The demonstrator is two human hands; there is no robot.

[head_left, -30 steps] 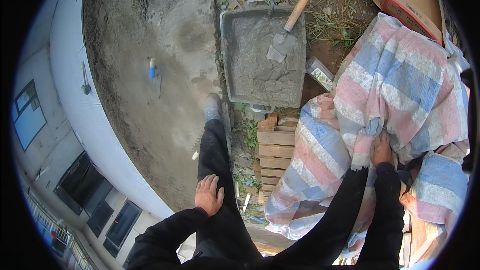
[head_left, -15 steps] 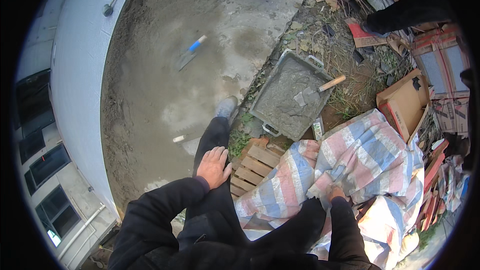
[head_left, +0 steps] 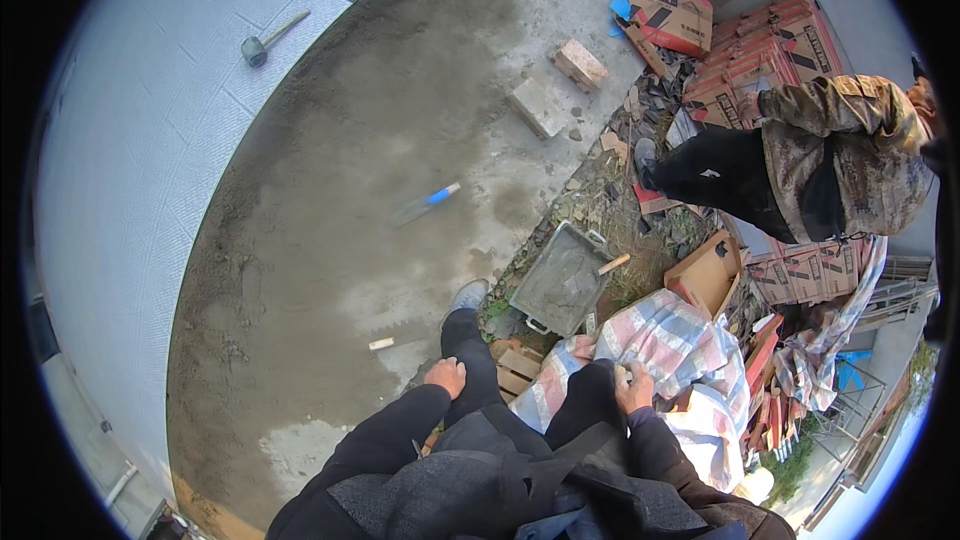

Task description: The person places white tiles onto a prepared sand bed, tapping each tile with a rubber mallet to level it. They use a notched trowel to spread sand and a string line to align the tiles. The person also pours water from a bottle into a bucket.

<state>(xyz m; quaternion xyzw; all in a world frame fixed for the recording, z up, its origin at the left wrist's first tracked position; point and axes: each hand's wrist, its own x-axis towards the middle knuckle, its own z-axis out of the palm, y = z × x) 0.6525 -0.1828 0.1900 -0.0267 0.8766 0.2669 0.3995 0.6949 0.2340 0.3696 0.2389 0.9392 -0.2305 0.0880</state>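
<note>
My left hand point(head_left: 447, 377) rests on my left leg with its fingers curled in; nothing shows in it. My right hand point(head_left: 632, 387) is bent closed beside my right knee, against the striped tarp point(head_left: 660, 335); whatever its fingers may hold is hidden. Ahead lies a smoothed patch of wet mortar point(head_left: 310, 210) on the ground. A trowel with a blue and pale handle point(head_left: 442, 194) lies on it. Nearer to me is a notched trowel with a pale handle point(head_left: 381, 344). A mortar tub point(head_left: 562, 280) stands right of my left foot, with a wooden-handled tool point(head_left: 614, 264) in it.
A white wall panel point(head_left: 200, 70) with a mallet point(head_left: 256, 50) on it borders the left. Two blocks point(head_left: 540, 108) lie farther ahead. At right, another person in a camouflage jacket point(head_left: 850, 160) bends by stacked cartons point(head_left: 770, 50). An open cardboard box point(head_left: 706, 275) and wooden slats point(head_left: 516, 365) lie nearby.
My view has lifted and swung, bringing the other person and the cartons into sight. My left hand, flat on my leg before, now has its fingers curled. My right hand stays by the knee.
</note>
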